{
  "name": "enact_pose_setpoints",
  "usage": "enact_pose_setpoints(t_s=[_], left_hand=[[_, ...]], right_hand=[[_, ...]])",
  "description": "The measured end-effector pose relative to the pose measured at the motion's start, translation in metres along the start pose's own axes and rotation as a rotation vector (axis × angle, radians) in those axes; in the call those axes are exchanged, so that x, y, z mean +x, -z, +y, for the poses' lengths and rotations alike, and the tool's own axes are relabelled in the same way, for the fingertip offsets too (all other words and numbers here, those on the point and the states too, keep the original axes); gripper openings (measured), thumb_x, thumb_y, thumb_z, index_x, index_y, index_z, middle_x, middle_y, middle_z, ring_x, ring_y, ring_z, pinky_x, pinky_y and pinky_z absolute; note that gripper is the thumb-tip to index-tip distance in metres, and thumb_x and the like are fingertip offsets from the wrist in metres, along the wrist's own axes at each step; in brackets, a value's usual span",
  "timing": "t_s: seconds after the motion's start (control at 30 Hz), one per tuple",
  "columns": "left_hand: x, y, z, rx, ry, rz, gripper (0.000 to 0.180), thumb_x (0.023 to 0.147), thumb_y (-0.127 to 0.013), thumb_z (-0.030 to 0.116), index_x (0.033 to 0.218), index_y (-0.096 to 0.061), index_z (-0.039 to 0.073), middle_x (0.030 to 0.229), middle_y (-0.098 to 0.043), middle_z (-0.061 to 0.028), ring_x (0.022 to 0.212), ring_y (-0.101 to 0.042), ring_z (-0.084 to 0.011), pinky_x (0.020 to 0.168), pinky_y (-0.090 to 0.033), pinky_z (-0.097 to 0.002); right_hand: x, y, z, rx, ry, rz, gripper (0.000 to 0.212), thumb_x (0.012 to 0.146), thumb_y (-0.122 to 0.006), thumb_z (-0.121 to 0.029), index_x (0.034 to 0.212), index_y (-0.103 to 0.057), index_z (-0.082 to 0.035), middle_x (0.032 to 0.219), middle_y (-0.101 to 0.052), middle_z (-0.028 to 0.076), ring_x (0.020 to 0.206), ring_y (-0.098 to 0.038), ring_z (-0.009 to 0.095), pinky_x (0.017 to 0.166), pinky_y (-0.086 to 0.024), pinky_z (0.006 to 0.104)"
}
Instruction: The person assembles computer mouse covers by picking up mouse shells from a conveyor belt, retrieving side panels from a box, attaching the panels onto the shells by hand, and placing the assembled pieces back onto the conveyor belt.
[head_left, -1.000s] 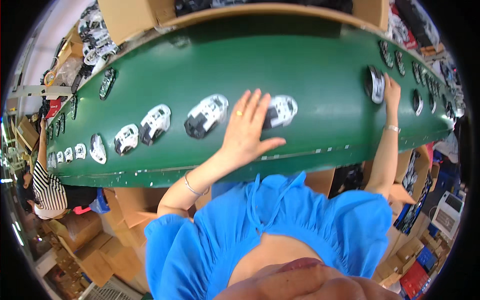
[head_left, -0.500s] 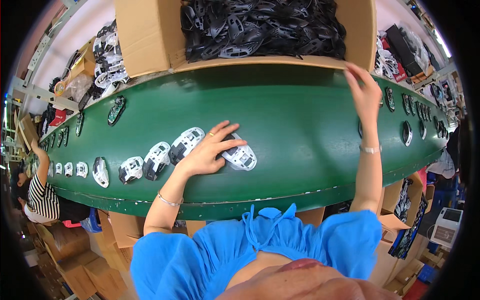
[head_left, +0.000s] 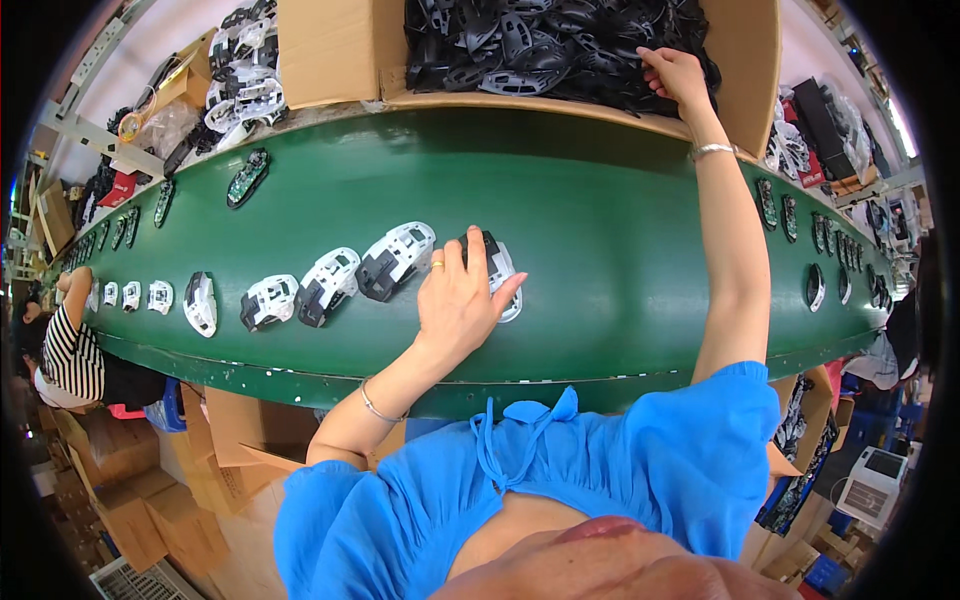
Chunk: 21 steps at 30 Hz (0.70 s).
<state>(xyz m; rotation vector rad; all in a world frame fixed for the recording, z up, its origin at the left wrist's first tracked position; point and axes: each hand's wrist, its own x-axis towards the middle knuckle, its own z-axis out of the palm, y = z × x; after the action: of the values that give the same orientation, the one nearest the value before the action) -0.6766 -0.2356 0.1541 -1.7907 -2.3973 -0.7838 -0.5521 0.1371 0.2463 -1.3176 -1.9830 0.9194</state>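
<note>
Left hand: the left hand [head_left: 458, 300] is laid at the centre of the frame on a black-and-white shell [head_left: 495, 268]; the fingers are spread over it and pressed on its top, not closed around it.
Shell: it is seen lying on the green belt [head_left: 620, 230], just right of a row of like pieces.
Right hand: the right hand [head_left: 678, 75] is stretched to the upper right of the frame, into a cardboard box [head_left: 330, 50]; the fingers are curled among black parts [head_left: 540, 40], but whether one is gripped cannot be told.
Row: three more shells [head_left: 330, 283] are lined up left of the hand, touching or nearly so, with a fourth [head_left: 201, 302] set a little apart.
Belt: it is curved across the frame by the lens; small white pieces [head_left: 130, 296] are carried at its far left, dark oval parts [head_left: 815, 285] at its right.
Boards: green circuit boards [head_left: 247, 177] are placed along the belt's upper left edge.
Co-worker: a person in a striped top [head_left: 70, 360] is seated at the left edge of the frame.
Below: brown cartons [head_left: 150, 500] are stacked at the lower left.
</note>
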Motion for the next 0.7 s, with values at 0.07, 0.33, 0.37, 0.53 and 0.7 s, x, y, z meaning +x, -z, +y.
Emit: enact_pose_setpoints(t_s=[0.07, 0.33, 0.37, 0.53, 0.7], left_hand=[[0.006, -0.004, 0.003, 0.003, 0.120, -0.153, 0.063, 0.075, -0.066, 0.040, 0.116, -0.048, -0.004, 0.099, -0.050, -0.0178, 0.088, -0.055, -0.0334, 0.069, -0.051, -0.0384], [-0.003, -0.002, -0.007, -0.284, -0.052, -0.224, 0.073, 0.068, -0.069, 0.025, 0.128, -0.037, -0.003, 0.128, -0.035, -0.0281, 0.112, -0.042, -0.0431, 0.093, -0.041, -0.0439], [-0.004, -0.004, -0.007, -0.284, -0.053, -0.234, 0.073, 0.068, -0.069, 0.025, 0.128, -0.037, -0.003, 0.128, -0.035, -0.0281, 0.112, -0.042, -0.0431, 0.093, -0.041, -0.0439], [0.002, -0.011, 0.000, -0.137, 0.005, -0.210, 0.067, 0.068, -0.073, 0.028, 0.119, -0.044, -0.005, 0.120, -0.044, -0.0241, 0.106, -0.045, -0.0391, 0.086, -0.042, -0.0434], [0.015, 0.004, -0.006, -0.839, 0.183, -0.150, 0.055, 0.075, -0.071, 0.029, 0.114, -0.046, -0.001, 0.100, -0.059, -0.0147, 0.091, -0.057, -0.0267, 0.076, -0.046, -0.0332]], right_hand=[[-0.018, 0.006, 0.002, 0.195, 0.031, -0.015, 0.018, 0.080, -0.068, -0.025, 0.081, -0.062, -0.009, 0.071, -0.059, -0.003, 0.060, -0.054, 0.005, 0.053, -0.045, 0.0190], [-0.075, 0.018, 0.013, 0.637, 0.137, 0.037, 0.026, 0.077, -0.070, -0.010, 0.099, -0.059, -0.002, 0.087, -0.063, 0.001, 0.075, -0.059, 0.007, 0.063, -0.048, 0.0191], [-0.084, 0.017, 0.012, 0.660, 0.180, 0.056, 0.027, 0.077, -0.069, -0.009, 0.101, -0.060, -0.002, 0.088, -0.064, 0.002, 0.076, -0.059, 0.007, 0.063, -0.048, 0.0194], [-0.130, -0.001, 0.002, 0.707, 0.155, 0.026, 0.023, 0.079, -0.066, -0.006, 0.102, -0.061, -0.003, 0.089, -0.065, 0.003, 0.077, -0.060, 0.007, 0.064, -0.045, 0.0182], [-0.186, -0.006, 0.014, 0.826, 0.027, -0.116, 0.022, 0.080, -0.066, -0.009, 0.100, -0.062, -0.001, 0.088, -0.063, 0.001, 0.074, -0.053, 0.005, 0.061, -0.040, 0.0199]])
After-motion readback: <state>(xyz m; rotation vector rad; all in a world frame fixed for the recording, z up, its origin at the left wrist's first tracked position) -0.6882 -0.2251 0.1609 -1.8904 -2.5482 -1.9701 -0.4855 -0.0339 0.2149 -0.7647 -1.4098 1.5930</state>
